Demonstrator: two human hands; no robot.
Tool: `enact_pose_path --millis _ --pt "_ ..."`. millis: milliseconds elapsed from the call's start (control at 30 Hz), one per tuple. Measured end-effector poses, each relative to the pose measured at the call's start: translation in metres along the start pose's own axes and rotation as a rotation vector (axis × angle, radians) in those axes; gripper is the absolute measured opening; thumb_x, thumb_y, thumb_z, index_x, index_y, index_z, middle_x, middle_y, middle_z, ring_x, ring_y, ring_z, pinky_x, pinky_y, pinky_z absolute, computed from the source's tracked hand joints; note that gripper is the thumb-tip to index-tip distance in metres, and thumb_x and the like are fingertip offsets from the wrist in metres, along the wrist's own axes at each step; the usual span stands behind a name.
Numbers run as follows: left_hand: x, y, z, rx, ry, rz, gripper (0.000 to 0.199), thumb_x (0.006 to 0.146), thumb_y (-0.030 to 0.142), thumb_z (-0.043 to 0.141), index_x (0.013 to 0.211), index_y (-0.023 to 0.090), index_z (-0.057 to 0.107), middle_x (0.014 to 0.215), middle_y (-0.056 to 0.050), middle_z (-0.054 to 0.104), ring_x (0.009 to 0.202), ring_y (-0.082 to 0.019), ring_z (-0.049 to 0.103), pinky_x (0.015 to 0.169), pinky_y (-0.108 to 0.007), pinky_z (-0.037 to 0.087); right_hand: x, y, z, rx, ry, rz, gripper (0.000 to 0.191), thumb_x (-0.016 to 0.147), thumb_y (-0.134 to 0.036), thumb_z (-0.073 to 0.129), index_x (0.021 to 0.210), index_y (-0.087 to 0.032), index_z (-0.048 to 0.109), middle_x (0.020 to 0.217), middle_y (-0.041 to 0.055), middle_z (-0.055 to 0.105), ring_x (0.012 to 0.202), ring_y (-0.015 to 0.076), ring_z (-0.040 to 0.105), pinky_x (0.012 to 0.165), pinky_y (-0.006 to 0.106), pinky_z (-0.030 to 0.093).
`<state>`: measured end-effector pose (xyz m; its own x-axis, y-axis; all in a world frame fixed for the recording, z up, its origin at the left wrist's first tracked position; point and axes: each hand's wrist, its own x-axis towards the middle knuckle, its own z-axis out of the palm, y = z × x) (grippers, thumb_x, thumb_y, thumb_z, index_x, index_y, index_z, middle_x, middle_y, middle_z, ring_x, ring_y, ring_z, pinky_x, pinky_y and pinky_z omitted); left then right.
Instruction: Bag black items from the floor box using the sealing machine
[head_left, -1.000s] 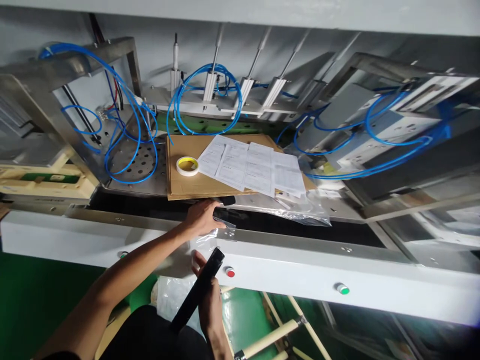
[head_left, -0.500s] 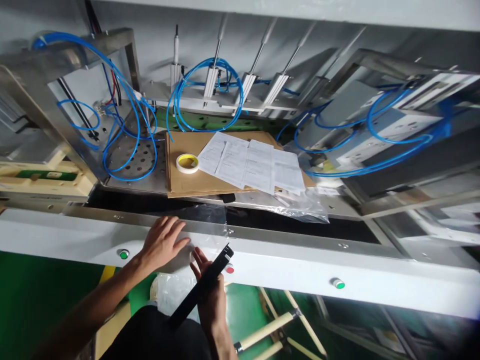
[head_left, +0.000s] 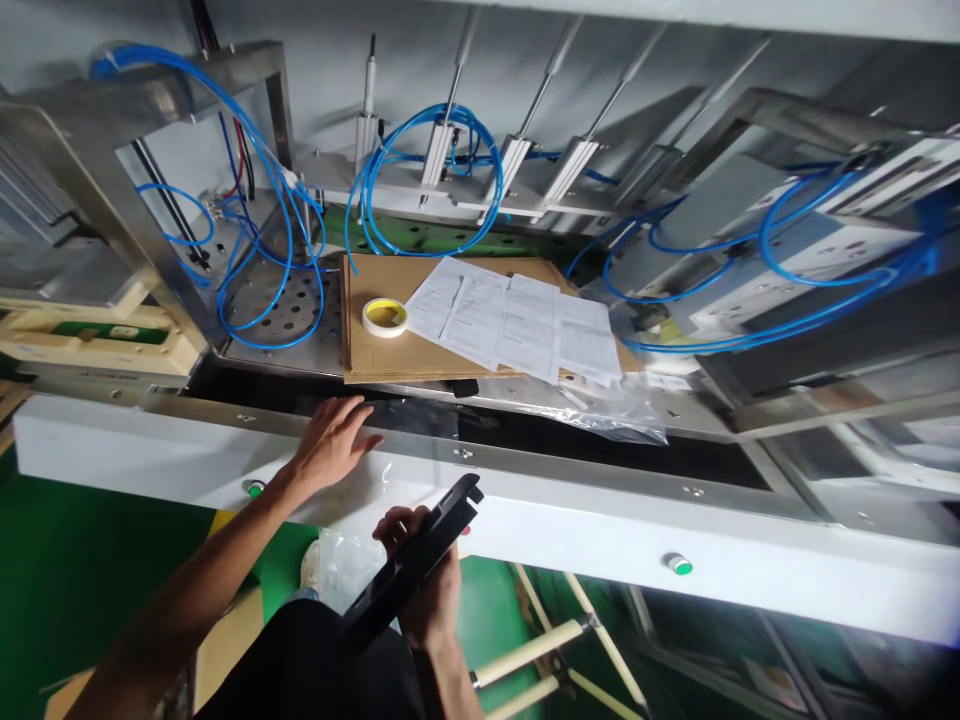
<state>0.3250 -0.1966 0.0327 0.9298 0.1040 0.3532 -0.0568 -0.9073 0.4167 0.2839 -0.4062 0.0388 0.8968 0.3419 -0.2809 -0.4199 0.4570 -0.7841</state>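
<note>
My right hand (head_left: 435, 590) is wrapped round a long black plastic strip (head_left: 412, 560) with a notched upper end. It is held at a slant over the front of the white machine, its lower end near my dark clothing. My left hand (head_left: 334, 442) lies palm down with fingers stretched out at the machine's front edge. Under and beside its fingers is a clear plastic bag (head_left: 409, 450), spread over the metal ledge and partly over the dark slot. The right fingertips are partly hidden behind the strip.
Behind the slot, a cardboard sheet (head_left: 442, 372) carries a tape roll (head_left: 385, 330) and several printed papers (head_left: 525, 320). Looped blue air hoses (head_left: 427, 250) and metal cylinders stand behind. A green button (head_left: 681, 566) sits on the white front beam (head_left: 570, 540). Below is a pipe frame (head_left: 532, 652).
The black strip has turned in my right hand, showing a recessed side, and its upper end is slightly farther right. My right fingers have curled in. My left hand stays flat on the bag.
</note>
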Motion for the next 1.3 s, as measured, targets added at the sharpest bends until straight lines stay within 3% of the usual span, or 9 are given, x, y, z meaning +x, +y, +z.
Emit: enact_pose_path --millis 133,300,400,533,667,900,1000,1167,1300 --pt "-0.043 0.026 -0.013 -0.295 0.073 -0.073 0.036 0.105 0.038 0.057 0.135 0.020 0.063 0.137 -0.014 0.069 0.128 -0.029 0.064 0.113 -0.045 0.050 -0.001 -0.012 0.007 0.042 -0.018 -0.010 0.033 0.089 -0.055 0.064 0.078 -0.025 0.056 0.073 0.0007 0.065 0.059 0.0176 0.058 0.058 0.033 0.049" --pt "-0.102 0.083 -0.042 -0.789 -0.401 -0.286 0.079 0.086 0.046 0.080 0.155 0.026 0.047 0.138 -0.009 0.071 0.123 -0.028 0.069 0.104 -0.038 0.057 0.007 -0.016 0.015 0.071 -0.080 -0.069 0.038 0.092 -0.063 0.050 0.079 -0.028 0.055 0.058 -0.0021 0.046 0.050 0.0182 0.043 0.049 0.033 0.039" --pt "-0.118 0.101 -0.048 -0.846 -0.382 -0.479 0.073 0.085 0.037 0.078 0.152 0.028 0.051 0.129 -0.005 0.075 0.111 -0.026 0.073 0.094 -0.033 0.059 0.023 -0.009 0.011 -0.025 -0.142 -0.074 0.047 0.092 -0.070 0.042 0.081 -0.029 0.062 0.062 0.0021 0.056 0.056 0.0228 0.053 0.054 0.038 0.045" --pt "-0.132 0.076 -0.044 -0.596 -0.128 -0.436 0.065 0.083 0.033 0.073 0.146 0.028 0.058 0.129 -0.008 0.074 0.112 -0.028 0.073 0.094 -0.036 0.059 0.057 0.001 -0.007 -0.192 -0.007 -0.178 0.049 0.099 -0.061 0.038 0.118 -0.030 0.071 0.115 0.0101 0.076 0.109 0.0356 0.071 0.092 0.054 0.055" --pt "-0.150 0.023 -0.065 -0.290 -0.082 -0.429 0.067 0.083 0.036 0.071 0.148 0.025 0.058 0.129 -0.011 0.074 0.117 -0.034 0.070 0.100 -0.044 0.057 0.082 -0.012 -0.002 -0.547 0.140 -0.664 0.032 0.096 -0.046 0.061 0.124 -0.034 0.072 0.127 0.0083 0.074 0.123 0.0375 0.066 0.102 0.060 0.051" --pt "-0.176 -0.065 -0.137 -0.158 -0.190 -0.344 0.072 0.082 0.042 0.079 0.150 0.035 0.056 0.127 -0.005 0.074 0.114 -0.030 0.070 0.100 -0.040 0.056 0.077 0.012 0.122 -1.410 -1.242 -1.075 0.077 0.089 -0.046 0.081 0.159 -0.033 0.051 0.132 0.0111 0.076 0.111 0.0348 0.073 0.098 0.050 0.058" --pt "-0.192 -0.110 -0.165 -0.096 -0.029 -0.337 0.072 0.085 0.056 0.080 0.150 0.034 0.057 0.136 -0.008 0.071 0.123 -0.033 0.068 0.110 -0.044 0.053 0.089 0.053 0.178 -1.482 -1.270 -1.113 0.074 0.097 -0.045 0.071 0.164 -0.027 0.043 0.126 0.0136 0.076 0.108 0.0335 0.073 0.094 0.048 0.060" --pt "-0.232 -0.170 -0.201 0.050 0.674 -0.736 0.059 0.096 0.057 0.066 0.145 0.025 0.056 0.135 -0.014 0.070 0.126 -0.034 0.068 0.100 -0.048 0.061 0.137 0.108 0.281 -1.553 -0.955 -1.163 0.066 0.103 -0.055 0.057 0.159 -0.020 0.050 0.127 0.0200 0.071 0.111 0.0378 0.067 0.096 0.055 0.057" --pt "-0.271 -0.191 -0.176 -0.037 0.686 -0.785 0.033 0.097 0.048 0.065 0.126 0.032 0.069 0.114 -0.007 0.078 0.107 -0.031 0.076 0.090 -0.045 0.066 0.178 0.137 0.373 -1.536 -0.844 -1.134 0.058 0.102 -0.053 0.056 0.148 -0.017 0.059 0.129 0.0221 0.068 0.119 0.0402 0.062 0.105 0.061 0.051"
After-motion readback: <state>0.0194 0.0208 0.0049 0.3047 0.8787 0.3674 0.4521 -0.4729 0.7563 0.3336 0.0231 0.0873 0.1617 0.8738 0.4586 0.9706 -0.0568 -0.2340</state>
